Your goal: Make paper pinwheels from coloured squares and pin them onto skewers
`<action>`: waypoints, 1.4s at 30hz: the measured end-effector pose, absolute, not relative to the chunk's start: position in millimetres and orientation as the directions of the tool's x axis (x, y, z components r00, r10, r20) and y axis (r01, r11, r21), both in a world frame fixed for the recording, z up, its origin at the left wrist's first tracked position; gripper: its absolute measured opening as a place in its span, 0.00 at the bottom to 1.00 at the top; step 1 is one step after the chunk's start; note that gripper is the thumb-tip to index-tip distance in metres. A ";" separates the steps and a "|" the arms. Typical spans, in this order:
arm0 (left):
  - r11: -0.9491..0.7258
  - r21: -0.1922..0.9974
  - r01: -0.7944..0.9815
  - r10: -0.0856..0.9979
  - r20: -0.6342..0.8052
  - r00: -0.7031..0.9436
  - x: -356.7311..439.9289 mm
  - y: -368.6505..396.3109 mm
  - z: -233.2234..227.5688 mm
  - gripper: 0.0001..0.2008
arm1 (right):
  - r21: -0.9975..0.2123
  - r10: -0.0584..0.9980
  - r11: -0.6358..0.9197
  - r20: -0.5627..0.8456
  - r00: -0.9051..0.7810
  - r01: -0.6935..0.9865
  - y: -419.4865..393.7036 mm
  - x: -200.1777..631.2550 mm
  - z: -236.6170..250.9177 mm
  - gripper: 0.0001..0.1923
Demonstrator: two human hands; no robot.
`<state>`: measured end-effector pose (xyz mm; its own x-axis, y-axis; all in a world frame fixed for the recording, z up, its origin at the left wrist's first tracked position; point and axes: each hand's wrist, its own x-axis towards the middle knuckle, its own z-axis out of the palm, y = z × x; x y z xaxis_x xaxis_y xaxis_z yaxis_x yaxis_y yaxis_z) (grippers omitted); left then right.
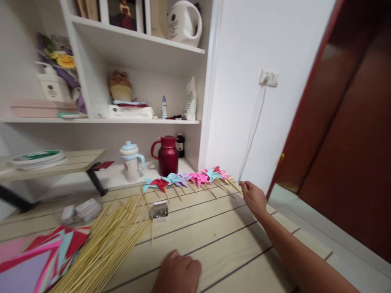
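Your right hand [253,197] reaches the paper pinwheels [186,179], matt folds on thin wooden sticks. Your left hand [177,274] rests on the pale wood-grain table [220,236], smooth and dull. Beside it lie bare bamboo skewers [106,244] and matt coloured paper sheets [36,260]. Behind, a red jug [167,156] shows a satin metallic sheen.

Right hand [253,196]: reaching to the far end of a row of paper pinwheels [186,179] on sticks, fingertips at the last stick. Left hand [177,273]: resting flat on the wooden tabletop [220,232]. Nearby: bamboo skewers [104,248], coloured paper squares [36,260], small pin box [159,211], red flask [167,156].
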<state>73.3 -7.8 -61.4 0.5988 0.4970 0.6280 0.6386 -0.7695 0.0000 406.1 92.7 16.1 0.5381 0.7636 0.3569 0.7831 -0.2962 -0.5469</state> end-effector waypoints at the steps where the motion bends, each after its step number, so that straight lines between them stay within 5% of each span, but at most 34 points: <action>1: -0.777 0.023 0.629 0.516 0.595 0.615 72.6 -11.1 -57.2 0.11 | -0.576 0.782 -0.223 0.375 0.497 0.786 89.0 392.2 15.3 0.24; 6: -0.761 -0.009 0.648 0.589 0.409 0.697 67.1 -22.7 -37.9 0.07 | -0.680 0.855 0.149 0.453 0.253 0.718 66.9 302.2 10.7 0.27; 12: -0.763 -0.159 0.627 0.509 0.450 0.734 43.6 -35.2 -21.3 0.05 | -0.747 0.900 0.384 0.435 -0.037 0.543 41.0 207.9 11.8 0.26; 19: -0.659 -0.005 0.752 0.595 0.608 0.526 -37.3 -78.7 -1.3 0.07 | -0.887 0.944 0.312 0.331 -0.002 0.339 36.1 180.2 -3.8 0.26; 24: -0.359 -0.010 0.933 0.645 0.721 0.256 -140.4 -104.3 10.2 0.13 | -0.898 0.954 0.275 0.300 0.019 0.344 30.6 186.9 -12.4 0.25; 31: -0.104 -0.009 0.995 0.832 0.547 0.092 -202.9 -114.0 17.2 0.35 | -0.907 0.965 0.233 0.262 0.036 0.352 29.2 185.4 -13.8 0.26; 42: 0.001 0.215 0.977 0.917 0.390 -0.087 -228.6 -95.8 0.8 0.21 | -0.896 0.984 0.175 0.178 -0.032 0.408 31.0 188.9 -20.7 0.25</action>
